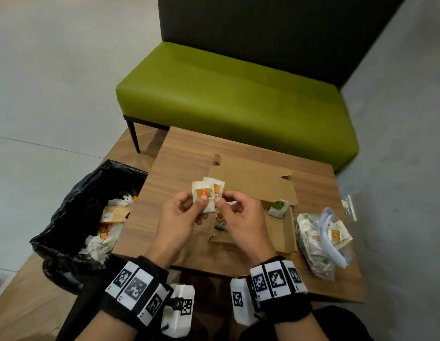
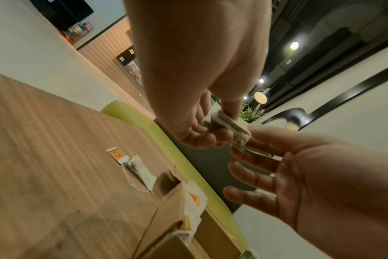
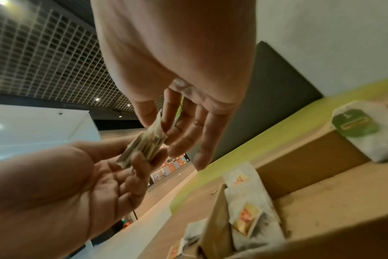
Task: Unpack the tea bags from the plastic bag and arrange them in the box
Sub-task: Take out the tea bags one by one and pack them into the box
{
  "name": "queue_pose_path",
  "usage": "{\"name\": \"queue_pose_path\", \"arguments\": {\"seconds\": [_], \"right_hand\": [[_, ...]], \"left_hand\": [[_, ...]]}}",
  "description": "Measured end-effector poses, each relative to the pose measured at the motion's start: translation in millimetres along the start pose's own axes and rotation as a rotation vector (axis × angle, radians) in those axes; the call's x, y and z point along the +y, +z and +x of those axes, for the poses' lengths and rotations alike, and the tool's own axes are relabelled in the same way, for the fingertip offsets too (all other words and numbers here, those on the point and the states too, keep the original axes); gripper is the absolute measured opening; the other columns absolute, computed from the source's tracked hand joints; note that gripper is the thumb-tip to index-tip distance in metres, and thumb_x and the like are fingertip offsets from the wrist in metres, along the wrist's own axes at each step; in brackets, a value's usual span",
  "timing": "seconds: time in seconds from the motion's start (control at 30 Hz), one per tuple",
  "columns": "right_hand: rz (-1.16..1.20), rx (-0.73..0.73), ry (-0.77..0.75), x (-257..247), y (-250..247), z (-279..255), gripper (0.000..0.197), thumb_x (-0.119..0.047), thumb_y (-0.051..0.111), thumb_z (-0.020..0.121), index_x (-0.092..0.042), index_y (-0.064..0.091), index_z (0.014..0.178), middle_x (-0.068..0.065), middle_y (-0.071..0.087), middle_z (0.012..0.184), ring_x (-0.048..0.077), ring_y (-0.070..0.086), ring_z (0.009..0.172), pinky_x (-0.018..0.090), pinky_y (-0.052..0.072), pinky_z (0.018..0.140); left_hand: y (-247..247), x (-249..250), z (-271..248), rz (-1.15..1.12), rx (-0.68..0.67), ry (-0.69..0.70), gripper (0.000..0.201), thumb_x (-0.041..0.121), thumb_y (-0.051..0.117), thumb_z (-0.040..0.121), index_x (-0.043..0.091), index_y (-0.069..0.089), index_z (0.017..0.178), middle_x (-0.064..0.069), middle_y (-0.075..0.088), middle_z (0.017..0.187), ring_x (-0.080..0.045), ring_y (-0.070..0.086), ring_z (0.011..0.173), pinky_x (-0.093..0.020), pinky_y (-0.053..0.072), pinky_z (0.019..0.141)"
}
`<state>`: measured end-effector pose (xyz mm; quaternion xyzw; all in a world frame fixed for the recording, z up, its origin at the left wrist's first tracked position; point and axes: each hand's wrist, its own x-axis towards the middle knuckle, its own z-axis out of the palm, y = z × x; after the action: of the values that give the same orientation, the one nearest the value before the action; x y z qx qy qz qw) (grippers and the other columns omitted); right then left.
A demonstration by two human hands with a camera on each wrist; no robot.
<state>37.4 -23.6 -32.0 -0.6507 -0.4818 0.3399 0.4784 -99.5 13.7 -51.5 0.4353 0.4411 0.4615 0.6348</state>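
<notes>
The cardboard box [image 1: 279,230] lies open on the wooden table [image 1: 184,158], its lid flap [image 1: 253,178] folded back toward twelve o'clock. Inside it, orange-tagged tea bags [image 3: 250,210] stand on edge at the end nearest the hands, and one tea bag with a green tag [image 1: 278,207] leans on the box's far wall; the print on that tag is too blurred to read. At three o'clock from the box, the clear plastic bag [image 1: 317,242] slumps on the table, part full of mixed tea bags, with one orange-tagged bag [image 1: 337,235] lying on top at its mouth. At nine o'clock, off the table edge, a bin lined with black plastic [image 1: 73,207] holds crumpled white paper and coloured wrappers.

Above the box's near-left corner, the left hand [image 1: 182,217] and the right hand [image 1: 238,217] share a small stack of tea bags [image 1: 206,195]. The left thumb and curled fingers pinch its lower edge; the right thumb and forefinger pinch its right side, the other right fingers loosely spread. The tags show orange and red, the writing illegible.

In the left wrist view, another orange-tagged tea bag [image 2: 135,166] lies loose on the table beside the box. White numerals 12 and 20 show on a black sign [image 2: 126,55] on a distant wall.
</notes>
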Motion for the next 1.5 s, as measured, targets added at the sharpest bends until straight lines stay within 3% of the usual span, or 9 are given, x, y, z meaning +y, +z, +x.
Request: {"name": "queue_pose_path", "arguments": {"seconds": [0.27, 0.47, 0.67, 0.83, 0.97, 1.13, 1.27, 1.43, 1.5], "right_hand": [[0.028, -0.095, 0.094, 14, -21, -2, 0.016, -0.018, 0.064, 0.095, -0.028, 0.073, 0.086, -0.01, 0.07, 0.073, 0.013, 0.062, 0.068, 0.047, 0.058, 0.071], [0.112, -0.194, 0.103, 13, -31, -3, 0.019, -0.012, 0.065, 0.094, -0.029, 0.069, 0.102, -0.02, 0.071, 0.074, -0.005, 0.062, 0.066, 0.018, 0.05, 0.064], [0.041, -0.079, 0.148, 29, -43, -1, 0.014, -0.016, 0.07, 0.091, -0.029, 0.072, 0.091, -0.011, 0.074, 0.078, 0.007, 0.066, 0.072, 0.039, 0.059, 0.07], [0.062, -0.048, 0.226, 35, -40, -3, 0.012, -0.014, 0.071, 0.089, -0.026, 0.073, 0.09, -0.006, 0.075, 0.079, 0.013, 0.069, 0.074, 0.047, 0.062, 0.071], [0.043, -0.075, 0.253, 40, -38, -1, 0.015, -0.013, 0.072, 0.089, -0.028, 0.071, 0.092, -0.003, 0.077, 0.086, 0.012, 0.072, 0.081, 0.038, 0.062, 0.072], [-0.116, 0.127, 0.32, 62, -54, 5, 0.009, -0.018, 0.073, 0.087, -0.026, 0.07, 0.087, -0.006, 0.076, 0.086, 0.01, 0.072, 0.085, 0.037, 0.06, 0.081], [-0.199, 0.0, 0.411, 71, -40, 5, 0.008, -0.023, 0.076, 0.085, -0.023, 0.069, 0.088, -0.008, 0.076, 0.079, 0.007, 0.072, 0.079, 0.042, 0.059, 0.083], [-0.407, -0.062, 0.415, 78, -13, 6, 0.015, -0.036, 0.076, 0.083, -0.027, 0.069, 0.092, -0.016, 0.075, 0.078, 0.001, 0.068, 0.079, 0.034, 0.056, 0.082], [-0.522, -0.036, 0.386, 75, -9, 5, 0.015, -0.04, 0.074, 0.085, -0.028, 0.07, 0.094, -0.015, 0.074, 0.081, 0.001, 0.066, 0.08, 0.029, 0.055, 0.076]], "left_hand": [[23, 0, -5, 0.14, -0.125, 0.086, 0.016, 0.009, 0.06, 0.096, 0.013, 0.07, 0.107, 0.012, 0.073, 0.076, 0.004, 0.062, 0.062, -0.011, 0.046, 0.055], [35, -6, -7, 0.156, -0.132, 0.095, 0.018, 0.013, 0.056, 0.098, 0.012, 0.069, 0.11, 0.007, 0.075, 0.085, 0.003, 0.064, 0.069, -0.012, 0.047, 0.057], [26, -18, -3, 0.275, -0.219, -0.004, 0.016, 0.017, 0.059, 0.096, 0.021, 0.07, 0.107, 0.011, 0.072, 0.078, -0.002, 0.059, 0.062, -0.019, 0.047, 0.056], [23, -24, -2, 0.389, -0.135, 0.016, 0.01, 0.022, 0.066, 0.092, 0.02, 0.073, 0.099, 0.004, 0.071, 0.074, -0.005, 0.06, 0.059, -0.021, 0.048, 0.055], [23, -23, 0, 0.403, -0.117, 0.036, 0.009, 0.021, 0.067, 0.092, 0.019, 0.073, 0.098, 0.001, 0.072, 0.077, -0.008, 0.062, 0.059, -0.026, 0.052, 0.054], [-6, -18, 21, 0.38, 0.102, -0.033, 0.014, 0.023, 0.059, 0.097, 0.021, 0.069, 0.107, 0.001, 0.07, 0.092, -0.01, 0.063, 0.072, -0.025, 0.049, 0.065], [-24, -18, 34, 0.379, 0.221, -0.009, 0.01, 0.021, 0.059, 0.098, 0.019, 0.068, 0.1, -0.002, 0.07, 0.092, -0.014, 0.063, 0.073, -0.026, 0.048, 0.064], [-35, -27, 36, 0.545, 0.238, -0.008, 0.016, 0.011, 0.063, 0.092, 0.026, 0.067, 0.087, 0.005, 0.068, 0.086, -0.019, 0.066, 0.081, -0.035, 0.055, 0.073], [-37, -27, 35, 0.683, 0.242, -0.018, 0.018, 0.007, 0.063, 0.09, 0.024, 0.064, 0.086, 0.009, 0.064, 0.083, -0.013, 0.063, 0.076, -0.029, 0.053, 0.07]]}}
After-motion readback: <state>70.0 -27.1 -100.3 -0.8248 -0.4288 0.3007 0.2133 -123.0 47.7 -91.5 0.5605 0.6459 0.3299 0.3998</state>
